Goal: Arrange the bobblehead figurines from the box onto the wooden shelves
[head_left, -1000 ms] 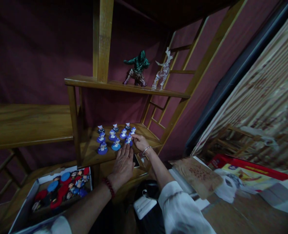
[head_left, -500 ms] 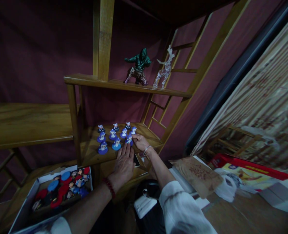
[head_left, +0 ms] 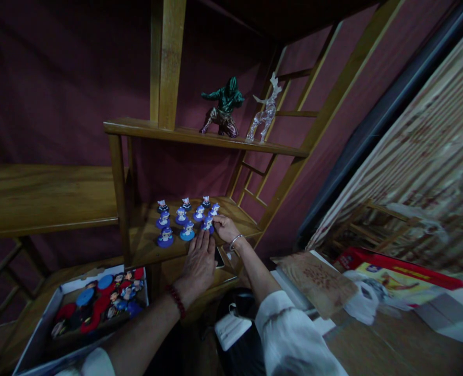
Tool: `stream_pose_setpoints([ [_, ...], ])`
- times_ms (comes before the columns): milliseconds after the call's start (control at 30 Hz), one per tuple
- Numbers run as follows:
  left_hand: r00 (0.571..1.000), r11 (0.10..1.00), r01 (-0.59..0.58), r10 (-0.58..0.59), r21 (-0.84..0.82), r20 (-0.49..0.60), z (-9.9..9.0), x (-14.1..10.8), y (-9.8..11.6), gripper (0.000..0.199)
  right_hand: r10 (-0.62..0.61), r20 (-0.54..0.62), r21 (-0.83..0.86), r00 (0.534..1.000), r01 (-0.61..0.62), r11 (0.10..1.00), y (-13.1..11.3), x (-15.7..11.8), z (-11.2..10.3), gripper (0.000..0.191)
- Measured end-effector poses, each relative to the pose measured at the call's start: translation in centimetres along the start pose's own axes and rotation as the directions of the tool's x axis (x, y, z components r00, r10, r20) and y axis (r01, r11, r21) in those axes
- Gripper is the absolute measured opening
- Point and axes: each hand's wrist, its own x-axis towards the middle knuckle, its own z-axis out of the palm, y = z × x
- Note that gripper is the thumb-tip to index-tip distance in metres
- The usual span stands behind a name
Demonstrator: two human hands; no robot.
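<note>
A small white toy figure on a round blue base (head_left: 207, 224) is pinched upright by the right hand (head_left: 225, 228) at the near right corner of the cluster of like figures (head_left: 182, 218) on the wooden shelf (head_left: 239, 219). The left hand (head_left: 198, 266) lies flat and empty just behind it, fingertips near the base.

The person is wearing a white top whose sleeves are showing at both arms, the right sleeve (head_left: 294, 339) ending loose and wide partway along the forearm, at about five o'clock in the view, the left sleeve (head_left: 94, 363) showing only as a pale edge at seven o'clock. A red beaded bracelet (head_left: 176, 301) is circling the left wrist, and a thin silvery bangle (head_left: 235, 241) is circling the right wrist.
</note>
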Motion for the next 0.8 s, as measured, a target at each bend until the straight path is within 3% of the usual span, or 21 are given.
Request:
stream_pose_setpoints([
  [133, 1.000, 1.000, -0.014, 0.014, 0.010, -0.017, 0.3, -0.1, -0.2, 0.055, 0.035, -0.053, 0.014, 0.998, -0.034, 0.999, -0.3, -0.3, 0.0, 0.031],
  [333, 1.000, 0.999, -0.024, 0.024, 0.029, 0.000, 0.1, -0.4, -0.2, 0.054, 0.190, -0.194, 0.154, 0.963, -0.161, 0.975, -1.1, -1.0, 0.2, 0.036],
  [567, 0.995, 0.997, -0.075, 0.076, 0.018, -0.062, 1.0, -0.6, -0.7, 0.056, 0.239, -0.343, 0.272, 0.908, -0.148, 0.951, -1.6, -2.0, 0.4, 0.031],
  [800, 0.981, 0.988, -0.156, 0.155, 0.001, -0.115, 1.3, -1.7, -1.1, 0.058, 0.282, -0.427, 0.356, 0.859, -0.127, 0.926, -2.7, -4.8, 0.7, 0.028],
])
